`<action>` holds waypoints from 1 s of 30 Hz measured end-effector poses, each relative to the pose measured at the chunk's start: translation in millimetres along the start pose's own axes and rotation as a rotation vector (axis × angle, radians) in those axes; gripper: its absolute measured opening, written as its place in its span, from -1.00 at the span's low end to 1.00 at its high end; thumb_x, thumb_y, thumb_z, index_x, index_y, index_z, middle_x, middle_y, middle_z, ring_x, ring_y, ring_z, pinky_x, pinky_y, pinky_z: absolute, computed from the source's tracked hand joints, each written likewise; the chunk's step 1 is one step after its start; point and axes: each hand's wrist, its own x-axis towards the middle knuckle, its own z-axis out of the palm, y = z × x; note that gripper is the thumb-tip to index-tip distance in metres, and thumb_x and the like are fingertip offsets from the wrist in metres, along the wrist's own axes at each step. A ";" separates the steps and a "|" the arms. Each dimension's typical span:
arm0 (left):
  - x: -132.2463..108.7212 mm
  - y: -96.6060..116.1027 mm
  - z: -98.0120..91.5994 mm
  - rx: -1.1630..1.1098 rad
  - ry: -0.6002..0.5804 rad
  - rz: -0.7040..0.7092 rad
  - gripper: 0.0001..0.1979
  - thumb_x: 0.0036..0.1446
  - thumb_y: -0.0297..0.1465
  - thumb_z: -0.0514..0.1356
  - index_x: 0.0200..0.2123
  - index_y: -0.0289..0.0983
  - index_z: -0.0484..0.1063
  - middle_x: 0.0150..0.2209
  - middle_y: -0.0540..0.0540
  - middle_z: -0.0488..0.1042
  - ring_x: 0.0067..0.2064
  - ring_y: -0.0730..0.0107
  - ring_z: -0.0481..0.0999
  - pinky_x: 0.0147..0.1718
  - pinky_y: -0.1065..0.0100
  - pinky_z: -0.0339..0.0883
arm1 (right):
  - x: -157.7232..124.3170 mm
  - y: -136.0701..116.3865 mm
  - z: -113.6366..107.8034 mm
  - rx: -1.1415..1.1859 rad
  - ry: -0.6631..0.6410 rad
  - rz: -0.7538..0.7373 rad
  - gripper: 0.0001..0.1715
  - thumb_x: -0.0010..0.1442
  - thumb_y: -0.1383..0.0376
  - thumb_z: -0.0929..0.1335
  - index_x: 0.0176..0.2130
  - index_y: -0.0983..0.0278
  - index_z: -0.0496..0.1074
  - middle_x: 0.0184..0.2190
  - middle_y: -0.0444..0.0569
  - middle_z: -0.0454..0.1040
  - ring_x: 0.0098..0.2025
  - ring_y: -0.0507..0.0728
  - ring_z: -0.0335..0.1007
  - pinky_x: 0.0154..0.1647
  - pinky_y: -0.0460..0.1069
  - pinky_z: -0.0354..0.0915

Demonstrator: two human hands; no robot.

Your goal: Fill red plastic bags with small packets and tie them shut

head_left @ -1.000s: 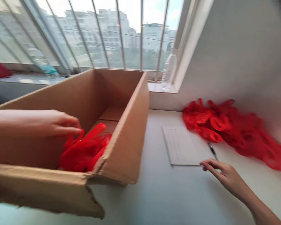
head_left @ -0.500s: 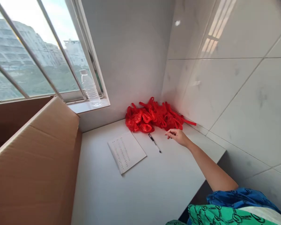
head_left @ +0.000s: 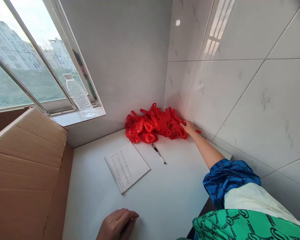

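A heap of red plastic bags (head_left: 152,125) with loop handles lies in the far corner of the white table. My right hand (head_left: 189,128) is at the heap's right end, its fingers closed on a red plastic bag; the fingertips are partly hidden among the folds. One red strip sticks out beyond the wrist. At the near edge of the view, my left hand (head_left: 117,224) hovers low with its fingers curled together, and nothing shows in them. Between the hands lie a black-capped pen (head_left: 159,154) and an open notebook (head_left: 127,167) with rows of handwriting.
On the left stands a large open cardboard box (head_left: 25,180). A clear plastic bottle (head_left: 80,96) is on the window sill (head_left: 90,116) behind it. The grey wall and the tiled wall (head_left: 240,100) meet at the corner behind the bags.
My right hand has moved forward to the right end of the red bags and taken hold there. My left hand has come into view at the bottom. The view has shifted to the right.
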 end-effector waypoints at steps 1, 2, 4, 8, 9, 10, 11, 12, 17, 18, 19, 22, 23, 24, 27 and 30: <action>-0.7 0.4 -0.2 -0.003 0.006 -0.004 -0.85 0.28 -0.46 0.10 -0.24 -0.15 0.46 -0.44 0.04 0.55 -0.46 0.47 0.56 -0.48 0.51 0.40 | 0.1 0.2 0.3 -0.020 -0.007 0.003 -0.72 0.18 0.23 0.39 -0.15 0.36 0.50 -0.16 0.20 0.56 -0.16 0.25 0.45 -0.12 0.09 0.28; -0.7 1.5 -1.1 -0.004 0.017 -0.008 -0.85 0.28 -0.46 0.10 -0.25 -0.15 0.46 -0.44 0.05 0.55 -0.47 0.47 0.56 -0.48 0.51 0.39 | -0.4 -0.5 -1.1 -0.037 -0.003 0.000 -0.77 0.19 0.27 0.37 -0.18 0.35 0.51 -0.18 0.19 0.57 -0.18 0.25 0.45 -0.13 0.10 0.28; 0.5 4.4 -3.4 -0.007 0.032 -0.021 -0.84 0.29 -0.45 0.10 -0.27 -0.15 0.47 -0.45 0.05 0.55 -0.48 0.47 0.56 -0.49 0.51 0.39 | -2.7 -4.4 -8.5 -0.061 0.042 -0.019 -0.78 0.24 0.31 0.30 -0.18 0.33 0.51 -0.16 0.19 0.56 -0.15 0.26 0.44 -0.09 0.12 0.26; 1.1 6.5 -3.7 -0.047 0.011 -0.079 -0.84 0.28 -0.43 0.11 -0.27 -0.14 0.49 -0.43 0.06 0.57 -0.45 0.48 0.57 -0.45 0.52 0.40 | -11.1 -19.0 -35.7 -0.070 0.191 -0.108 -0.69 0.31 0.28 0.22 -0.09 0.30 0.47 -0.03 0.21 0.49 0.03 0.31 0.33 0.07 0.19 0.19; 0.1 5.6 -3.0 -0.064 0.004 -0.101 -0.85 0.29 -0.42 0.11 -0.26 -0.14 0.49 -0.42 0.07 0.57 -0.43 0.49 0.57 -0.44 0.52 0.40 | -14.4 -23.7 -43.7 -0.054 0.241 -0.156 -0.69 0.31 0.25 0.21 -0.10 0.30 0.47 -0.03 0.21 0.48 0.04 0.32 0.32 0.07 0.20 0.19; -1.1 4.4 -2.3 -0.084 -0.009 -0.125 -0.85 0.29 -0.41 0.11 -0.25 -0.14 0.49 -0.41 0.07 0.58 -0.43 0.49 0.57 -0.44 0.53 0.40 | -18.5 -29.1 -51.7 -0.025 0.292 -0.215 -0.68 0.31 0.23 0.21 -0.11 0.28 0.47 -0.04 0.20 0.47 0.03 0.31 0.32 0.06 0.19 0.21; -2.2 3.0 -1.8 -0.108 -0.028 -0.153 -0.85 0.29 -0.39 0.11 -0.24 -0.14 0.50 -0.42 0.07 0.57 -0.44 0.50 0.56 -0.45 0.54 0.38 | -23.4 -35.2 -59.3 0.015 0.338 -0.279 -0.69 0.32 0.21 0.21 -0.13 0.27 0.47 -0.06 0.18 0.47 0.01 0.29 0.34 0.04 0.17 0.24; -2.6 1.6 -1.7 -0.137 -0.049 -0.185 -0.84 0.30 -0.37 0.11 -0.24 -0.14 0.50 -0.44 0.07 0.56 -0.47 0.50 0.54 -0.48 0.54 0.37 | -29.2 -42.4 -66.1 0.065 0.371 -0.345 -0.69 0.32 0.19 0.21 -0.15 0.26 0.47 -0.09 0.16 0.48 -0.02 0.27 0.36 0.02 0.15 0.27; 21.8 1.6 -5.9 -0.319 -0.029 -0.428 -0.78 0.33 -0.23 0.08 -0.15 -0.17 0.48 -0.48 0.04 0.49 -0.48 0.47 0.47 -0.52 0.51 0.33 | -70.6 -96.3 -70.3 0.446 0.223 -0.521 -0.67 0.36 0.09 0.22 -0.13 0.22 0.44 -0.17 0.03 0.52 -0.12 0.16 0.45 -0.01 0.06 0.35; 33.1 2.3 -7.0 -0.359 0.035 -0.485 -0.76 0.32 -0.20 0.09 -0.09 -0.17 0.46 -0.40 0.01 0.52 -0.41 0.45 0.50 -0.47 0.50 0.36 | -81.1 -109.7 -62.6 0.548 0.143 -0.519 -0.67 0.35 0.06 0.24 -0.13 0.22 0.43 -0.18 0.01 0.53 -0.14 0.14 0.45 -0.03 0.04 0.36; 45.9 2.2 -7.9 -0.394 0.132 -0.540 -0.72 0.31 -0.18 0.11 -0.01 -0.17 0.42 -0.30 -0.03 0.54 -0.32 0.42 0.54 -0.37 0.46 0.42 | -92.3 -123.4 -52.1 0.652 0.052 -0.504 -0.66 0.34 0.04 0.27 -0.13 0.22 0.43 -0.19 -0.01 0.53 -0.16 0.13 0.46 -0.05 0.03 0.37; 83.4 -8.0 -10.8 -0.548 0.477 -0.659 -0.44 0.25 -0.13 0.16 0.25 -0.16 0.17 0.17 -0.24 0.38 0.12 0.23 0.47 -0.07 0.29 0.45 | -129.2 -161.3 -9.5 0.934 -0.256 -0.433 -0.66 0.29 0.02 0.32 -0.12 0.21 0.44 -0.20 -0.06 0.55 -0.16 0.12 0.47 -0.08 0.01 0.39; 92.1 -15.0 -12.1 -0.605 0.538 -0.704 -0.33 0.24 -0.12 0.19 0.32 -0.16 0.06 0.25 -0.29 0.29 0.17 0.19 0.43 -0.01 0.23 0.44 | -141.9 -171.4 5.9 0.993 -0.356 -0.417 -0.67 0.29 0.02 0.33 -0.12 0.20 0.45 -0.20 -0.06 0.56 -0.15 0.12 0.48 -0.06 0.01 0.39; 97.4 -23.1 -13.5 -0.663 0.578 -0.741 -0.25 0.21 -0.12 0.21 0.36 -0.16 -0.03 0.25 -0.32 0.29 0.16 0.16 0.45 0.00 0.19 0.44 | -154.1 -179.6 20.6 1.028 -0.444 -0.412 -0.67 0.29 0.03 0.34 -0.12 0.20 0.46 -0.20 -0.06 0.56 -0.14 0.12 0.48 -0.04 0.02 0.39; 93.6 -47.6 -16.2 -0.682 0.562 -0.748 -0.21 0.15 -0.13 0.29 0.34 -0.20 0.05 0.13 -0.27 0.43 0.06 0.13 0.53 -0.03 0.16 0.46 | -183.6 -190.3 54.5 0.972 -0.586 -0.460 -0.70 0.29 0.07 0.34 -0.13 0.20 0.48 -0.18 -0.04 0.56 -0.10 0.15 0.49 0.03 0.07 0.38; 75.0 -63.2 -14.6 -0.441 0.542 -0.815 -0.36 0.15 -0.14 0.29 0.23 -0.22 0.24 0.04 -0.21 0.48 -0.05 0.14 0.56 -0.11 0.16 0.47 | -199.5 -184.0 66.8 0.766 -0.501 -0.586 -0.74 0.30 0.11 0.33 -0.11 0.19 0.50 -0.10 0.01 0.51 -0.02 0.20 0.45 0.10 0.14 0.34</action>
